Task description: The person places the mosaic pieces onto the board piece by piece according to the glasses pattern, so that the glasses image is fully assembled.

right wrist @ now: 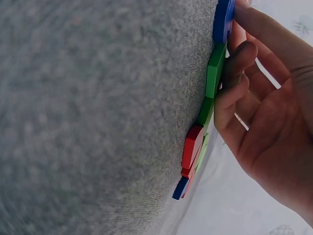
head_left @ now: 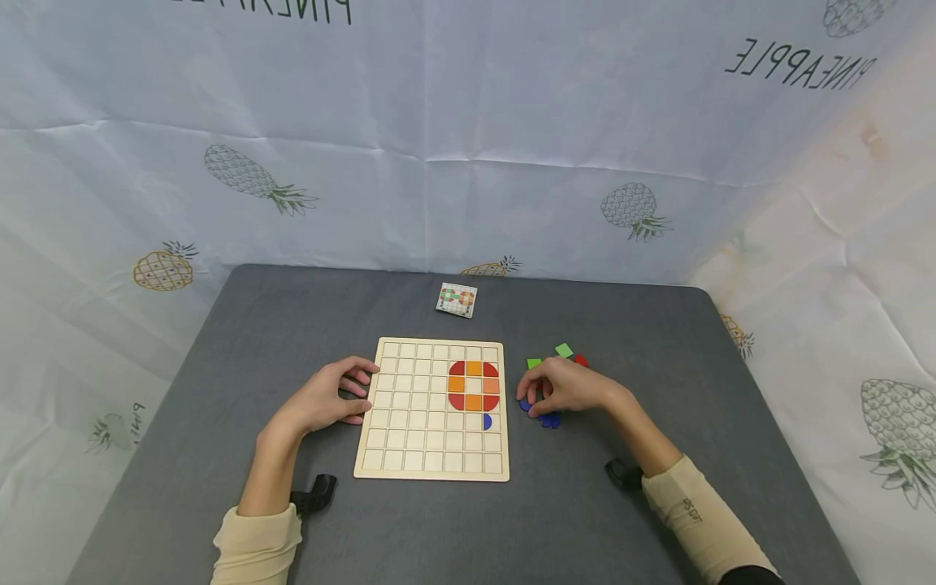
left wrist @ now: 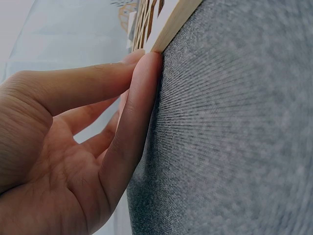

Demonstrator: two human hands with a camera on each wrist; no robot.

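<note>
A pale wooden grid board [head_left: 409,443] lies on the grey table. My left hand [head_left: 329,396] is at its left side, with relaxed fingertips touching the board edge, as the left wrist view also shows. On the board, red rounded pieces [head_left: 491,402] and orange squares [head_left: 474,402] form a ring, and a blue half-round piece [head_left: 487,422] sits below it. Right of the board, my right hand [head_left: 566,386] pinches a blue piece [right wrist: 223,20] between thumb and finger, low at the table; its full shape is partly hidden. Green pieces [right wrist: 215,71] lie by the curled other fingers.
Around the right hand lie more loose pieces: a light green square [head_left: 564,350], a red piece [head_left: 581,361] and blue pieces [head_left: 550,421]. Behind the board is a small patterned card [head_left: 457,300]. A pineapple-print cloth [head_left: 468,211] hangs beyond the table.
</note>
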